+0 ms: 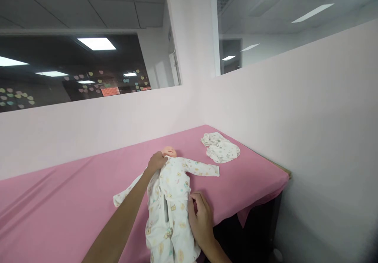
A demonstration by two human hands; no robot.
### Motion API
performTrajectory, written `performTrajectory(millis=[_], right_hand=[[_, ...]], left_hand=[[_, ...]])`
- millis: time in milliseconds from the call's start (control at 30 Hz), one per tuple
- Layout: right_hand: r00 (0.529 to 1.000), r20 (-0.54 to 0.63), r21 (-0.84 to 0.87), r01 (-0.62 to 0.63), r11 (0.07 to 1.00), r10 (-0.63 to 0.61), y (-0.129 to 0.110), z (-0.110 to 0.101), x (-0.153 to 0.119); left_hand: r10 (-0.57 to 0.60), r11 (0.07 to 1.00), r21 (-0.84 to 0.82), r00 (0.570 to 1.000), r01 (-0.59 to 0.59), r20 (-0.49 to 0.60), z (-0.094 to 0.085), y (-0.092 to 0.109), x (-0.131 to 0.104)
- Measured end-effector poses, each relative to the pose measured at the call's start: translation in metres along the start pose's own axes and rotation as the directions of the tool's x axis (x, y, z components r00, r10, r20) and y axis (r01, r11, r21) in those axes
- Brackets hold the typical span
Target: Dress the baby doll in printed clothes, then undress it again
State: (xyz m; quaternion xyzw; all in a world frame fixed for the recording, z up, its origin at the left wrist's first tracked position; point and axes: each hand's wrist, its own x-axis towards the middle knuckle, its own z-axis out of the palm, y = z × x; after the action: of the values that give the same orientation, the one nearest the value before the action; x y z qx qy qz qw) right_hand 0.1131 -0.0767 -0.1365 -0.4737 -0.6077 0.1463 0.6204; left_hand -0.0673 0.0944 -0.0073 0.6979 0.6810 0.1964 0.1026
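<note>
A baby doll [170,151] lies on its back on the pink-covered table, its head toward the wall. It wears a white baby romper [177,182] with small printed animals, its sleeves spread to both sides and its front parted along the legs. My left hand [157,162] is closed on the romper's collar, just beside the doll's head. Low on the romper's right side, my right hand [203,217] has its fingers curled against the cloth edge. The doll's body is hidden under the clothing.
Folded white printed baby clothes [221,149] lie on the pink sheet [251,176] near the far corner. Pale walls [295,109] with windows border the table at the back and right. The table's front right edge drops to a dark space.
</note>
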Motion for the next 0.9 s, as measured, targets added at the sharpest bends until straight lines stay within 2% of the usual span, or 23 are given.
performTrajectory(millis=[200,400,467,667,900], right_hand=[[1.000,-0.001,-0.016,0.014,1.000,-0.014,0.000,-0.001,0.000],[1.000,0.003,-0.036,0.018,0.999,-0.018,0.002,0.000,-0.001],[1.000,0.006,-0.041,0.024,0.999,-0.023,0.003,0.000,-0.002],[1.000,0.016,-0.052,0.026,0.998,-0.025,0.003,-0.001,-0.002],[0.999,0.017,-0.073,0.028,0.997,-0.027,0.009,0.001,-0.003]], left_hand=[[0.007,0.995,-0.096,0.996,0.002,0.090,0.000,-0.011,0.006],[-0.029,0.998,-0.055,0.999,0.028,-0.018,0.001,-0.009,0.002],[-0.031,0.998,-0.057,0.999,0.030,-0.017,0.000,-0.004,-0.001],[0.060,0.975,-0.218,0.990,-0.032,0.124,-0.010,0.008,-0.024],[0.081,0.918,-0.397,0.977,0.004,0.197,-0.033,-0.002,-0.057]])
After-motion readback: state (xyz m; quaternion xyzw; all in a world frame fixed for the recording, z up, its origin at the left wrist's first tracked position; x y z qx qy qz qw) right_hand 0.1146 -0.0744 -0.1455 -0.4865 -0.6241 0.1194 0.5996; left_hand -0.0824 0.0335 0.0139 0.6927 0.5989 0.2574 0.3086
